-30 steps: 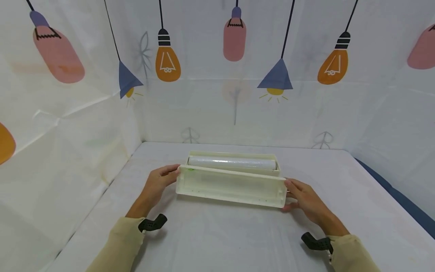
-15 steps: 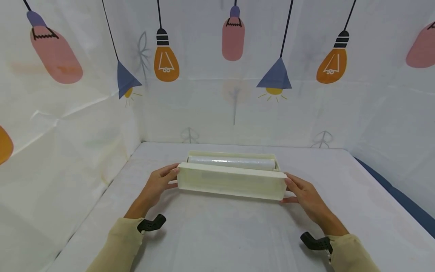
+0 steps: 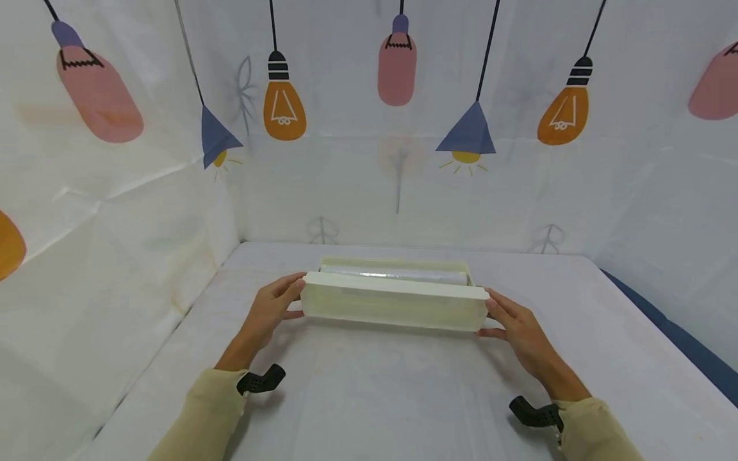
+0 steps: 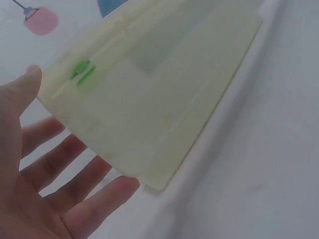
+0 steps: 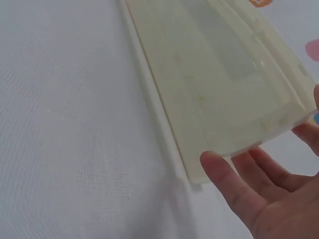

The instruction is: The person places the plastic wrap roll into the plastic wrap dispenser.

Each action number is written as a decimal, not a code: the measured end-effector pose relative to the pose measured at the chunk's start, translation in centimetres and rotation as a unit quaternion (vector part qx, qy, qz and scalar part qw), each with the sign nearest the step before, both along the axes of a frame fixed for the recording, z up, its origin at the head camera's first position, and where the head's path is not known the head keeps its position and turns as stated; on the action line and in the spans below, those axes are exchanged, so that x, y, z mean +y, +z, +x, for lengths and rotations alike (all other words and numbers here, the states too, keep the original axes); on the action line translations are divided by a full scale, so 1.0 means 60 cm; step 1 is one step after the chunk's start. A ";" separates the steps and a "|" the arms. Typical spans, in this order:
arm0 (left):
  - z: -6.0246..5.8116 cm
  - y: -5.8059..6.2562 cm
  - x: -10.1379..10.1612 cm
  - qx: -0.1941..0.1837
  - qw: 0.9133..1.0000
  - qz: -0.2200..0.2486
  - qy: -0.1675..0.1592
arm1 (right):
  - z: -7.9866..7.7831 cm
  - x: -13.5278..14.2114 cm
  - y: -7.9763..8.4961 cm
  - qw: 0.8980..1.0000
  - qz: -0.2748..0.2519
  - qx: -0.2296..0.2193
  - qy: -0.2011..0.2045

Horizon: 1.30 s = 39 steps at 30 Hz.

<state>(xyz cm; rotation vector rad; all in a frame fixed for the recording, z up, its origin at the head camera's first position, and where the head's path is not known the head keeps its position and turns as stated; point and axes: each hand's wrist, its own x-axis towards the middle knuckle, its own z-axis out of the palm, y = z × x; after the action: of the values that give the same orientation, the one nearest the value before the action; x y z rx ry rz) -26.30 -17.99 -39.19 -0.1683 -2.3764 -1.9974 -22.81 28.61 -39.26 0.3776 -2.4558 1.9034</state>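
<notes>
A long cream plastic lid [image 3: 394,304] is held up between my two hands, tilted with its broad face toward me. My left hand [image 3: 274,306] grips its left end, thumb near the top corner and fingers along the end edge. My right hand [image 3: 515,323] holds the right end the same way. Right behind the lid stands a matching cream box [image 3: 398,262], its front hidden by the lid. Inside it lies a shiny roll of plastic wrap [image 3: 398,274]. In the left wrist view a green piece [image 4: 82,72] shows near the lid's left end.
All this is on a table covered with a white cloth [image 3: 369,397]. White sheets printed with lamps [image 3: 285,109] hang behind and to the sides. Blue material [image 3: 669,326] shows past the table's right edge.
The lid has turned in my hands: its hollow underside faced me earlier, now its outer side does. It has also risen slightly, covering more of the box and roll.
</notes>
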 end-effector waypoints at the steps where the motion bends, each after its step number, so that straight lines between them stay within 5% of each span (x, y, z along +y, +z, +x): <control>1: 0.000 0.001 0.001 0.001 1.000 -0.001 0.000 | 0.000 0.001 0.001 1.000 0.002 0.007 -0.001; 9: -0.007 0.018 0.013 0.039 0.999 0.019 -0.012 | -0.005 0.004 0.017 0.999 -0.008 0.054 0.000; 23: -0.028 0.057 0.012 0.066 0.997 -0.022 -0.024 | -0.041 -0.011 0.048 0.993 -0.046 0.105 -0.021; 39: -0.037 0.052 0.019 0.100 0.995 0.011 -0.019 | -0.066 -0.011 0.050 0.987 -0.095 0.130 -0.007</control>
<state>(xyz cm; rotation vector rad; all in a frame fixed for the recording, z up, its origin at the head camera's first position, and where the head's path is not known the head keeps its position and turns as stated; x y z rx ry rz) -28.52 -16.87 -36.05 -0.3947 -2.2430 -1.9210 -26.78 27.93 -36.29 0.5596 -2.0910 1.9210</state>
